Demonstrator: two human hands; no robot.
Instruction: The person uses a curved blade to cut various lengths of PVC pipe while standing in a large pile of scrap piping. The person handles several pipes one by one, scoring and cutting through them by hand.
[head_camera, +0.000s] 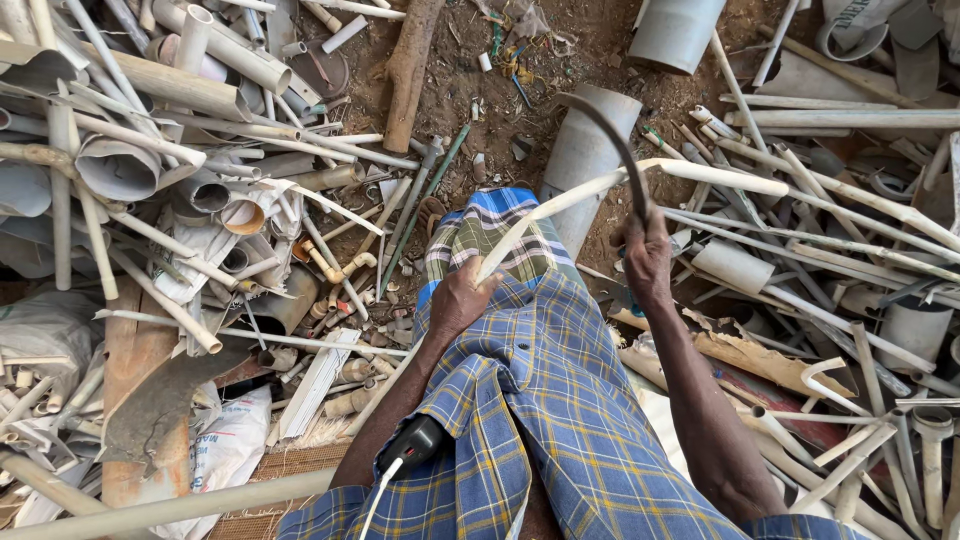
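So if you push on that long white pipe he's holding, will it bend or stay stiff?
Probably bends a little: the white pipe already curves between the left hand and its far end. It looks thin and hollow, so likely light. Being round and smooth, it might roll or slip. The right hand grips a curved blade against it.

Bare forearms, no sleeves; blue-yellow checked cloth wrap (540, 400) over lap, green-checked band near knees.

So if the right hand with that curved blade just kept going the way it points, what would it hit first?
The right hand raises the curved blade toward the long white pipe held by the left hand. That pipe likely comes first; the blade already seems to cross it, though depth is unclear.
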